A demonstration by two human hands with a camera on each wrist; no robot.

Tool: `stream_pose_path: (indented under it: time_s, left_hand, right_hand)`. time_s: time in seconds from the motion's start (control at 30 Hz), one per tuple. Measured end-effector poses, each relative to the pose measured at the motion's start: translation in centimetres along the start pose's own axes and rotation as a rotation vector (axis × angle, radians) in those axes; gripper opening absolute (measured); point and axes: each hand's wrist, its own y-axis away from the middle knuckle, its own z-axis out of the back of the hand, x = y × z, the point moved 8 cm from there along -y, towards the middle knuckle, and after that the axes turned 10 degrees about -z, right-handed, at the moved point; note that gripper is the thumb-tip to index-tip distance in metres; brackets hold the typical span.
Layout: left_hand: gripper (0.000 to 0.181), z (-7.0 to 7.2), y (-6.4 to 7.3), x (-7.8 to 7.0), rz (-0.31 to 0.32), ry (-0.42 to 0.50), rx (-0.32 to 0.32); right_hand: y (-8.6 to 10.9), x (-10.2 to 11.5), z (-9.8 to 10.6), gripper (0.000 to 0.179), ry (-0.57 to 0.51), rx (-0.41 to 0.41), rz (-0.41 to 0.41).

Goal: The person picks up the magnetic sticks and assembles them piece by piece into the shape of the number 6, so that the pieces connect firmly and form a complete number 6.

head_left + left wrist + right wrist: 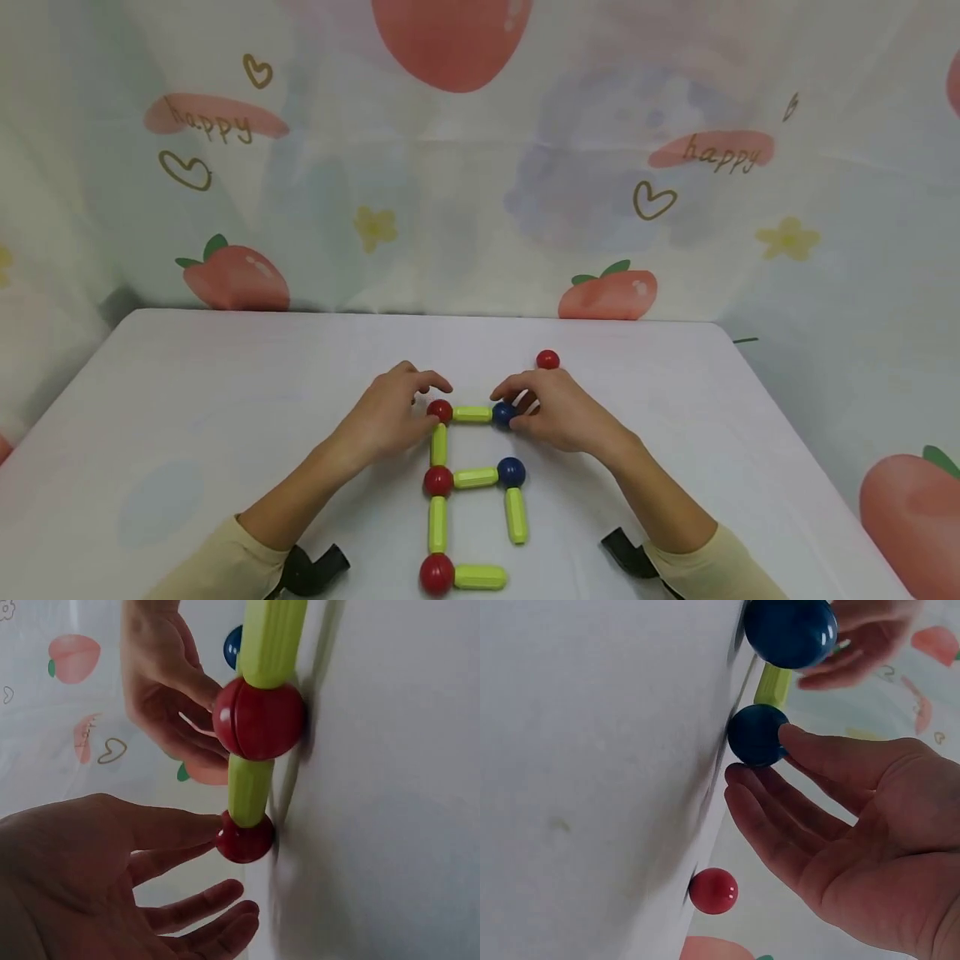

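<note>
In the head view, a frame of yellow-green rods (438,446) and coloured balls lies on the table. My left hand (393,408) is at its far left corner, the thumb touching the red ball (439,410) there. The index finger extends past this ball, and in the left wrist view the other fingers (199,907) spread loosely below it. Across the short far rod (472,414), my right hand (551,407) holds the dark blue ball (503,414). Seen from the right wrist, its thumb presses this ball (757,735) while curved fingertips sit right under it.
A loose red ball (548,359) lies beyond my right hand. Nearer me, the frame includes a middle red ball (438,481), a second blue ball (512,472) with a rod (516,517) pointing towards me, and a near red ball (437,574). A patterned cloth (465,200) hangs behind the white table (225,417).
</note>
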Motion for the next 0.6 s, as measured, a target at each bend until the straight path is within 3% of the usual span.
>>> stream_pose_path:
  time_s: [0.17, 0.4, 0.6]
  left_hand:
    - [0.029, -1.0, -0.7, 0.7, -0.021, -0.062, 0.068]
    - [0.028, -1.3, -0.7, 1.1, -0.03, -0.062, 0.079]
    - [0.028, -1.5, -0.9, 1.1, -0.051, -0.068, 0.083]
  right_hand:
    - [0.0, -0.3, 1.1, 0.033, 0.013, -0.063, -0.023]
    - [-0.7, -1.6, 3.5, 0.035, 0.057, -0.236, -0.114]
    - [-1.9, -3.3, 4.1, 0.046, 0.121, -0.252, -0.194]
